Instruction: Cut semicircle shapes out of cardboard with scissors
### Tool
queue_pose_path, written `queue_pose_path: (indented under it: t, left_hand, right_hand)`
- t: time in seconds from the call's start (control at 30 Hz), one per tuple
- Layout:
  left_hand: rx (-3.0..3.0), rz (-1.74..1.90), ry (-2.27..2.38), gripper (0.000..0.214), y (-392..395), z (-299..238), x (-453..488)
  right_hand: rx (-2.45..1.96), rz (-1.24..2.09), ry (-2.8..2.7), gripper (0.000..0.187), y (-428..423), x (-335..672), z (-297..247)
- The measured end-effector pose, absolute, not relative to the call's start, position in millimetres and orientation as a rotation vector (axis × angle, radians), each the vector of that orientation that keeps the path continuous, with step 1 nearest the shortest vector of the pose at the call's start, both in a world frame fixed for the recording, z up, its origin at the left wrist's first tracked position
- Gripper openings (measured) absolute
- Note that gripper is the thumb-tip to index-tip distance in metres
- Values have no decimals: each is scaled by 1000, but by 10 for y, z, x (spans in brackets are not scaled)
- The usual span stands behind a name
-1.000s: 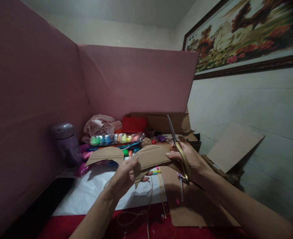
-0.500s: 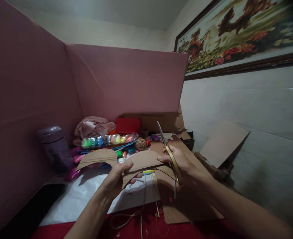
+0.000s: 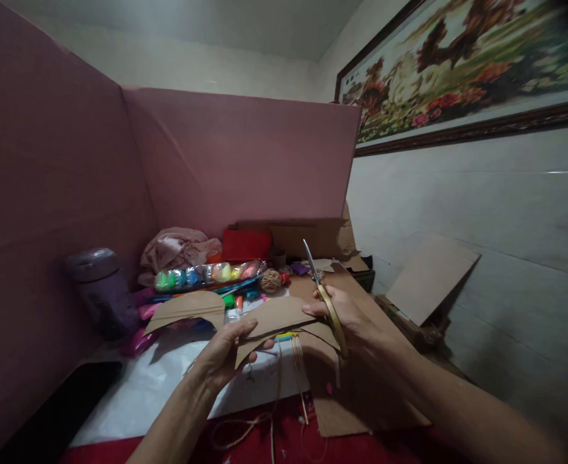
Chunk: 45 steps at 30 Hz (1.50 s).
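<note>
My left hand (image 3: pixel 223 357) pinches the lower left edge of a curved piece of brown cardboard (image 3: pixel 277 319), held up above the table. My right hand (image 3: pixel 349 322) grips gold-handled scissors (image 3: pixel 323 296) at the cardboard's right end, with the closed blades pointing up and away. A second curved cardboard piece (image 3: pixel 187 308) lies to the left on the table. Thin wooden sticks (image 3: pixel 297 351) and twine (image 3: pixel 259 422) lie just below my hands.
A pink board (image 3: pixel 236 161) walls off the back and left. A purple flask (image 3: pixel 101 290), a packet of coloured clay balls (image 3: pixel 207 274), a twine ball (image 3: pixel 270 281), pink cloth (image 3: pixel 178 248) and a red box (image 3: pixel 246 245) crowd the back. White paper (image 3: pixel 168 386) and flat cardboard (image 3: pixel 361 399) cover the red tabletop.
The view has swung slightly right and down. Both hands, with the cardboard and scissors, have drifted left in the picture and keep the same hold.
</note>
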<state>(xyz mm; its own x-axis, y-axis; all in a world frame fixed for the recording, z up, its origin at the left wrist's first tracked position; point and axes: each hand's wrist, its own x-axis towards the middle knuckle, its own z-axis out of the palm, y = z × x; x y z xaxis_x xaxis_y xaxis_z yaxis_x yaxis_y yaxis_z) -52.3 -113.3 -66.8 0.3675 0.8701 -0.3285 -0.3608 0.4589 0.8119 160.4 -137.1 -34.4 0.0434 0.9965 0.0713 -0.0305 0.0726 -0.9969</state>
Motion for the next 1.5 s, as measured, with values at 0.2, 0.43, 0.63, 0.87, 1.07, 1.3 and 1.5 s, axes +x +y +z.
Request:
queue_pose_path:
  t: [0.2,0.43,0.63,0.87,1.07,1.3,1.5]
  left_hand:
    - [687,858,868,23,-1121,-659,-518]
    - [646,875,910,26,-1075,-719,-530]
    - [687,886,917,18,-1055,-693,-566]
    - [846,893,877,19,-1085,-672,-584]
    - [1122,949,727,27,-1099,-684,-614]
    - [1450,979,584,32,-1133,-686,-697]
    - [1405,983,558,35,-1159,-645,-677]
  right_hand:
    - [-1206,1107,-1113,28,-1388,1582,-341]
    - [-1191,1201,-1076,24,-1294,1596,-453]
    - [-1212,1207,-1156,28,-1278,1652,-507]
    - [-1288,1177,-1162,37,-1349,1668,-512]
    - [-1166,1186,-1152,42,-1356,1671,-581]
    - [-996,1103,-1251,37,-1559,1697,-448]
    - [-984,1044,-1238,41,-1641,1690,-387]
